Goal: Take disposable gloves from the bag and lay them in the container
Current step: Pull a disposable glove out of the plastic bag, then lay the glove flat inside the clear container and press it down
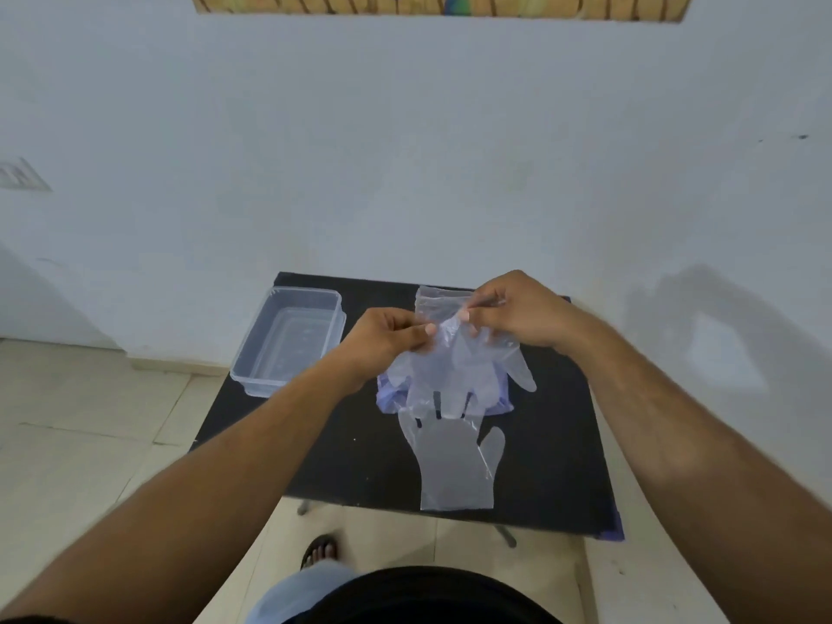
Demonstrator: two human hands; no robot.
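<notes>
Above the middle of a small black table (342,461), my left hand (382,337) and my right hand (513,315) both pinch the cuff of thin clear disposable gloves (454,367), which hang fingers down. Under them lies a bluish plastic bag (387,398), mostly hidden by the hanging gloves. A single clear glove (452,466) lies flat near the table's front edge, fingers pointing away from me. The clear plastic container (331,308) stands at the back left corner of the table with nothing visible inside it.
The table stands against a pale wall (405,150). Tiled floor (90,421) lies to the left and in front. My sandalled foot (320,551) and my knee are just below the table's front edge.
</notes>
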